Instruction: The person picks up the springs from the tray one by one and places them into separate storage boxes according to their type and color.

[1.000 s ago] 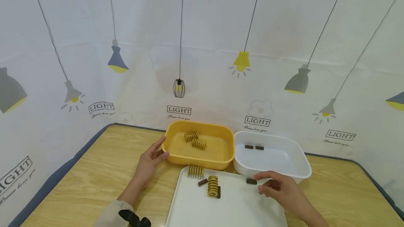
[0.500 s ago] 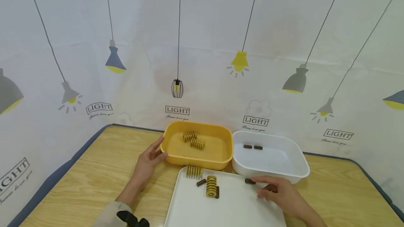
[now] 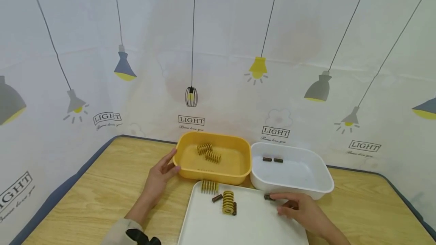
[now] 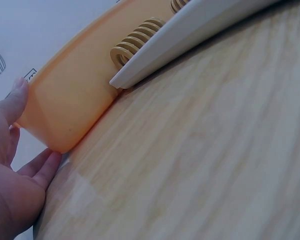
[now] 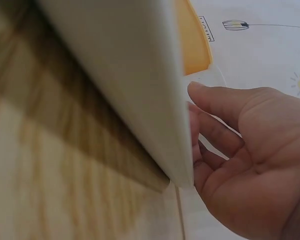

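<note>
My left hand (image 3: 159, 177) touches the left end of the yellow bin (image 3: 211, 175), thumb and fingers spread along its outer wall. Two yellow coil springs (image 3: 213, 157) lie inside that bin. On the white tray (image 3: 255, 224), my right hand (image 3: 301, 209) has its index fingertip on a small dark coil spring (image 3: 267, 197), partly covering it; the thumb stays apart from it. Also on the tray are a yellow spring (image 3: 209, 187) by the far edge, another yellow spring (image 3: 228, 202), and two small dark springs, one (image 3: 217, 198) left of it and one (image 3: 235, 208) partly hidden behind it.
A white bin (image 3: 293, 173) stands beside the yellow one, with two small dark springs (image 3: 273, 160) in it. Both bins sit beyond the tray on the wooden table (image 3: 112, 177). Behind hangs a white cloth (image 3: 225, 93) printed with lamps.
My right index finger has come left and down onto the small dark spring, covering part of it. The left hand stays at the yellow bin. The view has shifted slightly.
</note>
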Tool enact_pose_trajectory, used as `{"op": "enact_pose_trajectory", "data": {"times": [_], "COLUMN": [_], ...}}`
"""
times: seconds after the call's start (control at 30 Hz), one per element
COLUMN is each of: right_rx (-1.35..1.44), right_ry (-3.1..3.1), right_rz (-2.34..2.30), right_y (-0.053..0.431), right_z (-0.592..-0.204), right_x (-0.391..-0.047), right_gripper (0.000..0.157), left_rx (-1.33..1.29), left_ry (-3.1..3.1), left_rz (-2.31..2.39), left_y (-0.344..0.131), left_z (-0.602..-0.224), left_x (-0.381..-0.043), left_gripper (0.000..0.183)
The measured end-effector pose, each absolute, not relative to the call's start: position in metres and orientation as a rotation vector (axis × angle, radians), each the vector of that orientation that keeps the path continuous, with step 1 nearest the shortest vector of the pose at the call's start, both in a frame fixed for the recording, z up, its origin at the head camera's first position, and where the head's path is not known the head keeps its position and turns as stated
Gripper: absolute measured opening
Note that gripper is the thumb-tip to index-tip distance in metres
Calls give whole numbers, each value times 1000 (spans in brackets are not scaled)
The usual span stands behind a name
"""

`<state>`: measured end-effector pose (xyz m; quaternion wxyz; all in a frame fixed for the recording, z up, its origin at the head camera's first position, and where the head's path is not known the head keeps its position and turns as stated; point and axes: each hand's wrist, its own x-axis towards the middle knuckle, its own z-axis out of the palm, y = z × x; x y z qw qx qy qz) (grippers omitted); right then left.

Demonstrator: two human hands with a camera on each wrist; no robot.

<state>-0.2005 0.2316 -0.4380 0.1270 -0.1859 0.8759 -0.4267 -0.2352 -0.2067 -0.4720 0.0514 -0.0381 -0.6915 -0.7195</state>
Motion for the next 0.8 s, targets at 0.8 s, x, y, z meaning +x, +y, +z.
{"op": "enact_pose_trajectory", "data": {"times": [0.8], "right_rx": [-590], "right_ry": [2647], "right_rz": [-1326], "right_y": [231], "right_z": [-443], "right_x": [-200], "right_gripper": [24], "left_rx": [-104], "left_ry": [-2127], "left_rz": [-2171], "left_y": [-207], "left_z": [-472], "left_x": [-237], "left_gripper": [58]}}
